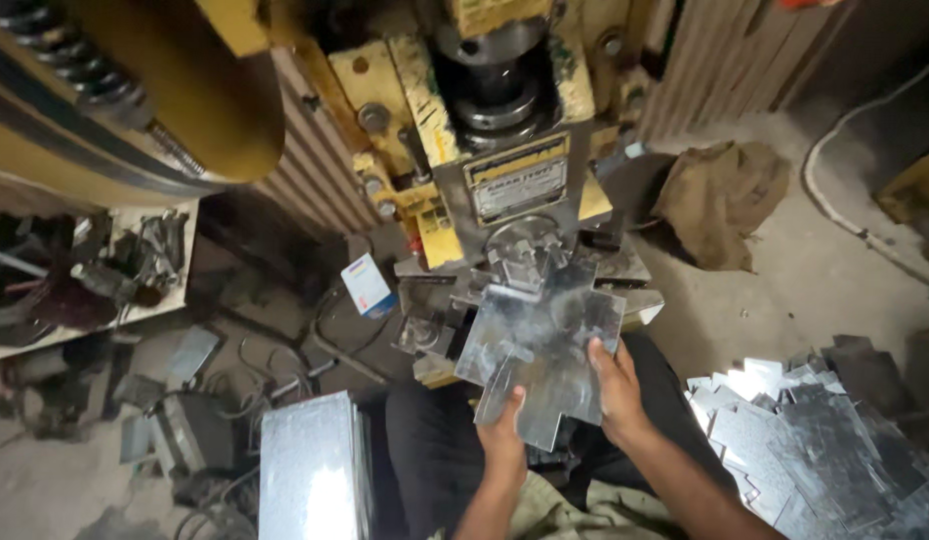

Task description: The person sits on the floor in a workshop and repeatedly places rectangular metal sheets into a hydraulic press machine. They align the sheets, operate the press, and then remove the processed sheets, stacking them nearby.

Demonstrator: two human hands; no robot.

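Galvanised steel, bright and cross-shaped with notched corners, makes up the flat sheet blank [540,345] now held at the bed of the yellow mechanical press [505,150]. The left hand [505,430] is closed on the blank's near lower edge, thumb on top; the right hand [613,385] clamps the right near edge the same way. The blank lies nearly level, its far arm reaching under the dark cylindrical ram [500,85] and over the die [525,250]. To do this step well, in my judgement, seat the far arm squarely against the die, keep the sheet flat, and keep all fingers at the near edges, well clear of the ram. A stack of plain rectangular sheets [315,470] stands at the left; a loose heap of cut blanks [815,440] lies on the floor at the right.
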